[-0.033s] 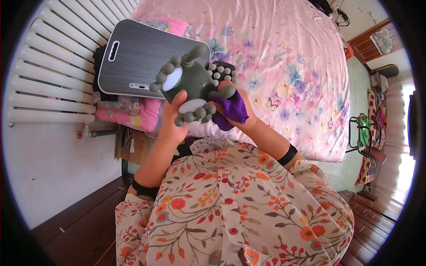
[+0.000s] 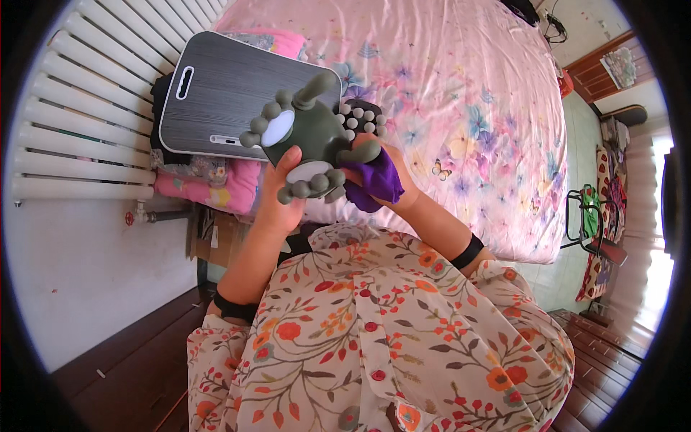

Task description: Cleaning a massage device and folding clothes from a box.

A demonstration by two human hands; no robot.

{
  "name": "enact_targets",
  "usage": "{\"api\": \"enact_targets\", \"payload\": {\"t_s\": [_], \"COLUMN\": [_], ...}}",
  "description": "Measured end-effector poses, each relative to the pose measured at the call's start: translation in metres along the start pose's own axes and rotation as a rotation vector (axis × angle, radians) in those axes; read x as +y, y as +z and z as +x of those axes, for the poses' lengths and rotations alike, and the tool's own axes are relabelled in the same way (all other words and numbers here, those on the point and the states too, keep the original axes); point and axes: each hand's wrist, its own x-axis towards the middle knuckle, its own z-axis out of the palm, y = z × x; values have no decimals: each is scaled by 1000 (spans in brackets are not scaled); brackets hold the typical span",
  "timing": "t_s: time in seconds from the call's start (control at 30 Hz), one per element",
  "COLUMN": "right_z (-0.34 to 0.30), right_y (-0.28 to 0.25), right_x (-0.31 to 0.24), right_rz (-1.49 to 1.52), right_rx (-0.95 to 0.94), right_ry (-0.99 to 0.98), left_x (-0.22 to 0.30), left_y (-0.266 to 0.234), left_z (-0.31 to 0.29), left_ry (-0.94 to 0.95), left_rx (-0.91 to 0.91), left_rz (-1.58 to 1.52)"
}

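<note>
A dark green knobbed device (image 2: 317, 135) sits just off the middle of the view, towards 11 o'clock, raised between the person's two hands. Its rounded body carries two white oval faces, one at its 9 o'clock side and one at its 6 o'clock side, each edged with a row of grey-green balls; one stubby arm points to 1 o'clock and another to 3 o'clock.

The left hand (image 2: 281, 191) comes up from 7 o'clock, its grip closed around the device, thumb pressed on the body between the white faces; its fingers are mostly hidden underneath. The right hand (image 2: 404, 169) reaches in from 4 o'clock, its grip clenched on a purple cloth (image 2: 380, 178), which bunches against the lower stubby arm.

Just past the device at 1 o'clock shows a dark piece with pale balls (image 2: 368, 115); whether it joins the body cannot be told. A grey board (image 2: 216, 93) with a white rim lies at 10 to 11 o'clock, over pink bedding (image 2: 241, 189). The pink floral bed (image 2: 468, 93) spreads from 12 to 2 o'clock, and a white radiator (image 2: 86, 122) stands at 10 o'clock.
</note>
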Motion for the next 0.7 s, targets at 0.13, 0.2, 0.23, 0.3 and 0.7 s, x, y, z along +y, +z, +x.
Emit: {"api": "enact_targets", "payload": {"t_s": [0.13,0.2,0.23,0.3,0.7], "right_z": [2,5,4,0,9], "right_y": [-17,-20,-21,-20,23], "right_x": [1,2,4,19,-55], "right_rz": [118,265,290,329,-94], "right_rx": [-170,-241,-195,17,2], "right_ry": [-81,-45,50,213,-260], "left_x": [8,-2,-6,3,-22], "left_y": [-4,-44,-58,-16,-29], "left_z": [1,12,18,4,23], "left_ry": [2,-36,-92,-146,528], "left_rx": [-38,-277,-527,-229,-246], "left_rz": [109,-158,-424,-313,916]}}
